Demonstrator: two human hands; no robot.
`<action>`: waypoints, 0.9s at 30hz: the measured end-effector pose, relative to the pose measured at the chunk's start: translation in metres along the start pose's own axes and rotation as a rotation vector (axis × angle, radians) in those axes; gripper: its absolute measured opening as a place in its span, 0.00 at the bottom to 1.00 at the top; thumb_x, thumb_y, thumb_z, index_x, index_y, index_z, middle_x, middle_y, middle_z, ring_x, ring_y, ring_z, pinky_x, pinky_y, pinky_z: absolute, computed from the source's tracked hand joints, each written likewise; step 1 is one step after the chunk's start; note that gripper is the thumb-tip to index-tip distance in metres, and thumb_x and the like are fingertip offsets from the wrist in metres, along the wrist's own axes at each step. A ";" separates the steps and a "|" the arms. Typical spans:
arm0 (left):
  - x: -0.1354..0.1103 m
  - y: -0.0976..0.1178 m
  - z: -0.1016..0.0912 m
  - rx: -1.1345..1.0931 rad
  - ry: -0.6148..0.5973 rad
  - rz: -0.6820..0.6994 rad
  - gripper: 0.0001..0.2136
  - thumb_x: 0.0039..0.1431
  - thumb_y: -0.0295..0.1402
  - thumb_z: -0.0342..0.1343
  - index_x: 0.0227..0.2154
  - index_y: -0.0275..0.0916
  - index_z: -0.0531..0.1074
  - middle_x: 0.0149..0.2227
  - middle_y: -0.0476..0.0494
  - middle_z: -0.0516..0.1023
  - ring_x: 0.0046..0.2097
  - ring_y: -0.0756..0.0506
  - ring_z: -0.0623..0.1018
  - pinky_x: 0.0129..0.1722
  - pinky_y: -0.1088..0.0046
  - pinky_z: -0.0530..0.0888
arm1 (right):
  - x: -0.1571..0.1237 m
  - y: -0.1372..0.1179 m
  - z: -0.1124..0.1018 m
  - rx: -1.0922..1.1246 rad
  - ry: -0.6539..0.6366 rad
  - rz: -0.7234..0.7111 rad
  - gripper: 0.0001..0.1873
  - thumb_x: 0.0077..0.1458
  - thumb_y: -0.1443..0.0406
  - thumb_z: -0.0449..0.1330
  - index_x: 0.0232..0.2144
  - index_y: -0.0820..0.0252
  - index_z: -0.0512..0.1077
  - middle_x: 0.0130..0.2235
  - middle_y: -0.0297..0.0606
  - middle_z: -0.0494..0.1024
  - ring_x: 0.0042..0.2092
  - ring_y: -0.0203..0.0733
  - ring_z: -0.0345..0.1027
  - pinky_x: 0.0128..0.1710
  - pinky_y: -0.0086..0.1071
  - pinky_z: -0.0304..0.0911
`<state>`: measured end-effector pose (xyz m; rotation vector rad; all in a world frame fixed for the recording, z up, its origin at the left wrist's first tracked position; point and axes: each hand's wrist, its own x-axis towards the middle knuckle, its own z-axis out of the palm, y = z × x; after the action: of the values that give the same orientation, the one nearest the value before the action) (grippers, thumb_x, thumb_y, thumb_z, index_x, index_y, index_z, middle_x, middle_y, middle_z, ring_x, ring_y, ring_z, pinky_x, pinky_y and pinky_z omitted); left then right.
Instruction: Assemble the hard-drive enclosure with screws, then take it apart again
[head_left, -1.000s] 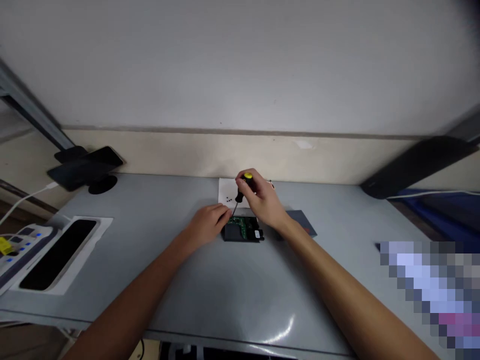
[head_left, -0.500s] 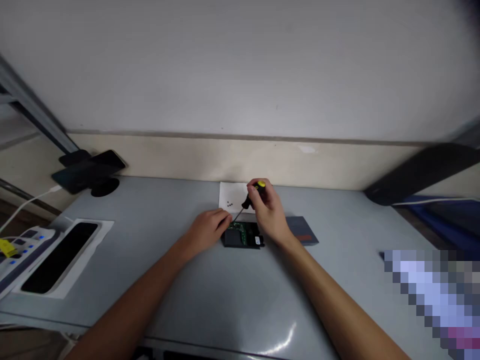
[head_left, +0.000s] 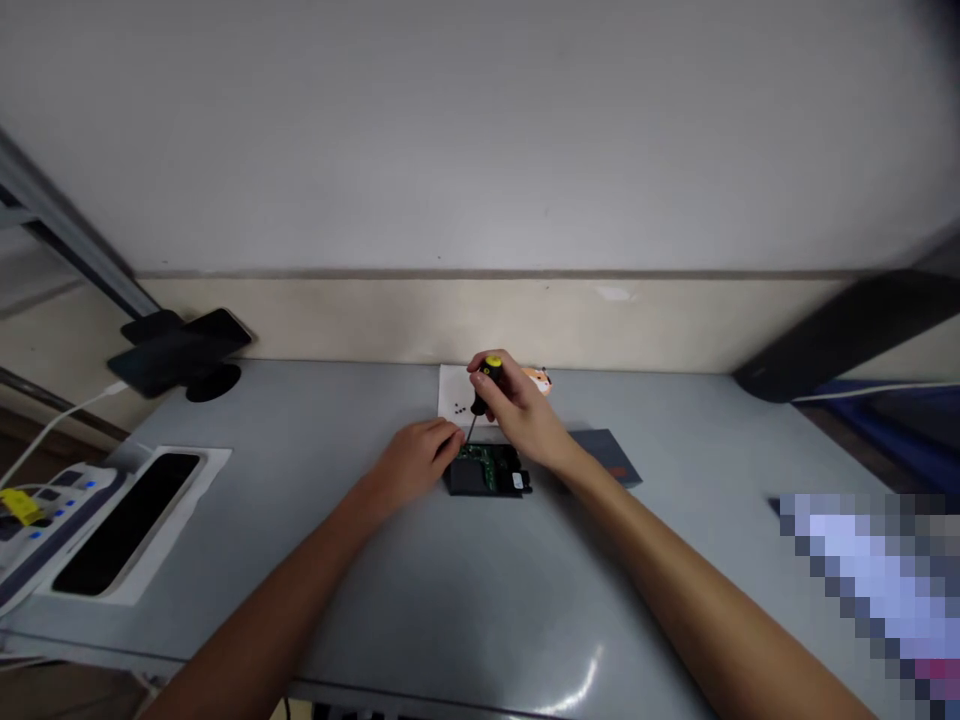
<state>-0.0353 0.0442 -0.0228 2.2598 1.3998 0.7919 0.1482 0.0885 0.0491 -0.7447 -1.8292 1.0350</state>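
Observation:
A black electronic device case (head_left: 466, 477) lies open on the grey table, with a green circuit board (head_left: 490, 468) showing inside. My left hand (head_left: 420, 457) is closed at its upper left corner, thumb and fingertips on the edge. In my right hand (head_left: 531, 418) is a screwdriver (head_left: 479, 404) with a black and yellow handle. Its thin shaft points down, nearly upright, to that same corner beside my left fingertips; the exact contact of the tip is too small to tell. Several tiny dark screws (head_left: 460, 408) rest on a white sheet (head_left: 451, 384) just behind the case.
A flat grey panel (head_left: 609, 452) lies right of the case, partly under my right forearm. An orange and white cartoon figure (head_left: 538, 379) shows behind my right hand. At left are a phone (head_left: 129, 520), a power strip (head_left: 71, 520) and a phone on a stand (head_left: 184, 350).
My right hand has shifted left with the screwdriver, which now stands more upright. The cartoon figure behind it has come into view. My left hand and the case have stayed put.

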 end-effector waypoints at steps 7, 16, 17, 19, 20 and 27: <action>0.000 0.000 0.001 0.008 0.014 0.010 0.15 0.75 0.36 0.45 0.34 0.40 0.72 0.35 0.47 0.78 0.36 0.47 0.76 0.39 0.71 0.69 | -0.007 0.010 -0.010 0.278 0.006 0.091 0.11 0.67 0.54 0.58 0.40 0.54 0.69 0.39 0.37 0.74 0.44 0.43 0.69 0.48 0.40 0.66; 0.000 -0.002 0.003 0.001 0.017 0.008 0.14 0.74 0.35 0.45 0.34 0.39 0.73 0.36 0.47 0.78 0.36 0.47 0.76 0.38 0.72 0.69 | -0.019 0.002 0.019 0.512 -0.047 0.055 0.11 0.65 0.55 0.60 0.35 0.54 0.70 0.30 0.33 0.66 0.32 0.39 0.59 0.33 0.34 0.57; 0.000 -0.002 0.003 -0.005 0.014 0.010 0.14 0.74 0.35 0.46 0.34 0.39 0.73 0.36 0.47 0.78 0.36 0.47 0.76 0.38 0.72 0.69 | -0.019 0.003 0.024 0.509 -0.028 0.055 0.12 0.64 0.54 0.60 0.34 0.54 0.69 0.29 0.32 0.65 0.31 0.39 0.57 0.32 0.34 0.55; -0.001 -0.001 0.002 -0.017 0.017 0.011 0.13 0.74 0.34 0.46 0.35 0.39 0.73 0.36 0.46 0.79 0.37 0.47 0.77 0.38 0.72 0.69 | -0.018 0.003 0.030 0.488 0.015 0.055 0.15 0.63 0.52 0.60 0.31 0.54 0.67 0.28 0.31 0.62 0.29 0.38 0.54 0.30 0.34 0.52; -0.001 -0.001 0.002 -0.018 0.018 0.007 0.12 0.73 0.34 0.47 0.35 0.39 0.73 0.36 0.47 0.79 0.37 0.47 0.77 0.38 0.72 0.69 | -0.017 0.004 0.032 0.481 0.034 0.056 0.16 0.63 0.52 0.60 0.30 0.54 0.66 0.27 0.31 0.61 0.28 0.38 0.53 0.30 0.34 0.52; -0.001 0.000 0.002 0.008 0.028 0.013 0.15 0.74 0.36 0.45 0.33 0.39 0.72 0.35 0.47 0.77 0.36 0.47 0.76 0.39 0.72 0.69 | -0.010 0.003 0.032 0.542 0.136 0.064 0.17 0.68 0.49 0.50 0.42 0.53 0.69 0.30 0.33 0.63 0.31 0.40 0.58 0.34 0.35 0.57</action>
<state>-0.0343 0.0435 -0.0242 2.2747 1.4047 0.8259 0.1242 0.0702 0.0343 -0.5272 -1.3251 1.4058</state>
